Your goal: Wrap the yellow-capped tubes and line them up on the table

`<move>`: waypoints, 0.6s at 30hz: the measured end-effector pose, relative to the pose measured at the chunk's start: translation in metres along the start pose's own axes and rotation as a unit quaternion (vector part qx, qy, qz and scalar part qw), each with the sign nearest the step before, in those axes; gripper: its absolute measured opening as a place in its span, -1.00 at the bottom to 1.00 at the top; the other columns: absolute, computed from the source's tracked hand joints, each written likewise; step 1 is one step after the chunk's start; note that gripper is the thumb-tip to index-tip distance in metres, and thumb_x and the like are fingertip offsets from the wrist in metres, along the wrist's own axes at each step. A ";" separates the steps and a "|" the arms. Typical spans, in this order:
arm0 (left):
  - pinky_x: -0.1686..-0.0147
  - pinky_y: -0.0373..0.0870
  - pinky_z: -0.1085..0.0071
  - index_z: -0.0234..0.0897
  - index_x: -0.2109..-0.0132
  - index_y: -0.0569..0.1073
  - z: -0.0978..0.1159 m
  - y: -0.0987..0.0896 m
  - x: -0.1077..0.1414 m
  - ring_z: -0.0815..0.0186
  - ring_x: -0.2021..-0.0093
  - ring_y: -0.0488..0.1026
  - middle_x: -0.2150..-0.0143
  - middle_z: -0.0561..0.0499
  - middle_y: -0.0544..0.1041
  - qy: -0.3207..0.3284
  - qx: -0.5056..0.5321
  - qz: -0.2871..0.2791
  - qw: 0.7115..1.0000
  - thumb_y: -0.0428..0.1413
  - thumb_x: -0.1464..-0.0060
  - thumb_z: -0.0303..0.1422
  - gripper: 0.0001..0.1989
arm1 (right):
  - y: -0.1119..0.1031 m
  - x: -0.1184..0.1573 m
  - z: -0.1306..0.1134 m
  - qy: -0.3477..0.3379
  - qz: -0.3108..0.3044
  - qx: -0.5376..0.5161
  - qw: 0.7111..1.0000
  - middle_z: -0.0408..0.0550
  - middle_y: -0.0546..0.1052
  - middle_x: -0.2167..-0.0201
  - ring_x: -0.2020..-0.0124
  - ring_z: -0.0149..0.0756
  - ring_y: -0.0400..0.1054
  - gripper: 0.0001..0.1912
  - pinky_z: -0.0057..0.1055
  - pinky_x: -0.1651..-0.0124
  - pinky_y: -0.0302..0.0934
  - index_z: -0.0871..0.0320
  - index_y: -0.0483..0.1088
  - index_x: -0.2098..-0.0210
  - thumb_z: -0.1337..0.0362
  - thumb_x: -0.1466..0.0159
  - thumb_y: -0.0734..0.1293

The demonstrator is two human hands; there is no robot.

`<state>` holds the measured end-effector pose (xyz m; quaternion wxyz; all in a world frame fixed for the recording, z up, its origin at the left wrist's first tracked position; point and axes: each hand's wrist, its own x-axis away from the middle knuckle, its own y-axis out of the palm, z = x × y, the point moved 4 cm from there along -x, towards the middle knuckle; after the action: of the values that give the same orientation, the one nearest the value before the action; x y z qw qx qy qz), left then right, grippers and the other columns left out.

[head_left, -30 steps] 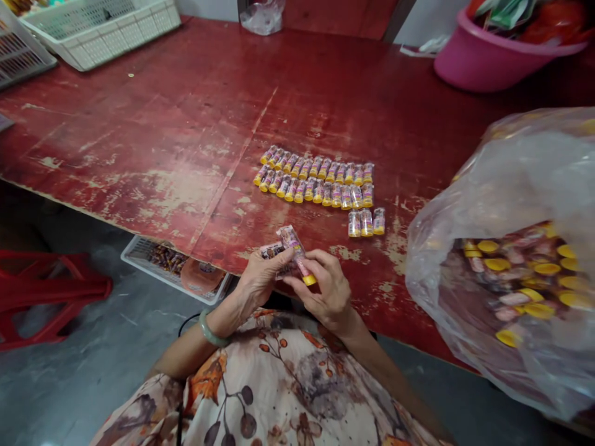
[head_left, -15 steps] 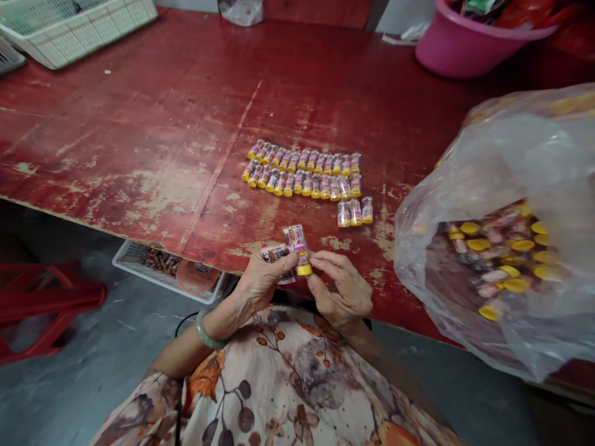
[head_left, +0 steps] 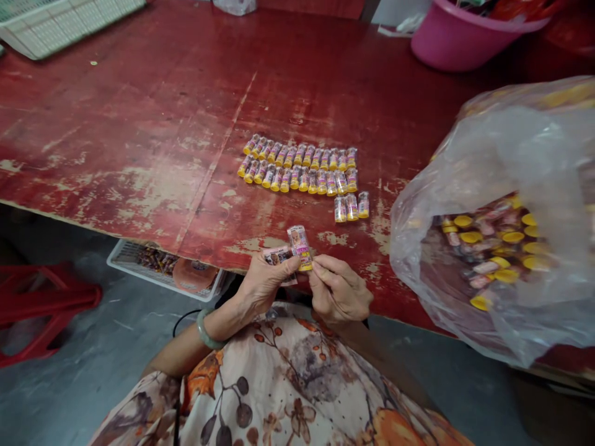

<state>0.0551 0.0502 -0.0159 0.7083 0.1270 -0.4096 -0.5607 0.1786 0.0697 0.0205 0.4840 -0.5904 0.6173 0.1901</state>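
My left hand (head_left: 267,279), with a pale green bangle at the wrist, is closed on a small yellow-capped tube (head_left: 299,243) and some flat printed labels (head_left: 277,255) behind it. Its thumb presses across the lower part of the tube. My right hand (head_left: 341,289) pinches at the tube's lower right edge, by the yellow cap; exactly what lies between its fingertips is hidden. Beyond my hands, two rows of similar tubes (head_left: 297,178) lie side by side on the red table (head_left: 153,142). Below their right end lie 3 more tubes (head_left: 351,207).
A clear plastic bag (head_left: 418,248) holding several yellow-capped tubes stands at the right. A pink tub (head_left: 455,40) and a white basket (head_left: 69,28) sit at the back. Under the table edge is a white crate (head_left: 139,269), with a red stool (head_left: 46,303) at left.
The camera view has shifted slightly. My right fingers have drawn together into a tighter pinch at the tube's lower edge, and the tube has tilted a little. The laid-out tubes keep their arrangement.
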 end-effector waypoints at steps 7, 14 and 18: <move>0.43 0.45 0.49 -0.40 0.33 0.53 0.001 0.005 0.000 0.36 0.45 0.47 0.40 -0.02 0.54 -0.001 0.020 -0.007 1.000 0.40 0.22 -0.30 -0.68 | 0.000 -0.001 -0.004 -0.020 0.002 0.032 0.999 -0.01 0.54 0.29 0.33 -0.29 0.48 -0.73 -0.41 0.31 0.42 0.17 0.45 0.23 0.58 -0.12 0.37; 0.44 0.42 0.52 -0.40 0.36 0.52 0.001 0.006 -0.002 0.40 0.48 0.44 0.43 0.00 0.52 0.003 0.010 0.006 1.000 0.40 0.23 -0.30 -0.69 | 0.001 -0.003 -0.003 -0.031 -0.031 0.068 0.997 -0.02 0.53 0.33 0.35 -0.33 0.47 -0.78 -0.45 0.32 0.38 0.14 0.39 0.22 0.53 -0.18 0.33; 0.46 0.42 0.53 -0.39 0.39 0.51 0.003 0.006 -0.004 0.42 0.51 0.42 0.47 0.03 0.50 -0.011 0.005 0.026 1.000 0.41 0.25 -0.32 -0.70 | 0.002 0.000 0.000 -0.041 -0.013 0.081 0.996 -0.03 0.52 0.36 0.34 -0.34 0.46 -0.85 -0.46 0.33 0.36 0.15 0.38 0.21 0.46 -0.23 0.29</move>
<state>0.0571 0.0564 -0.0122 0.7172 0.1134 -0.4232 -0.5419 0.1768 0.0706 0.0200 0.5578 -0.5486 0.6027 0.1572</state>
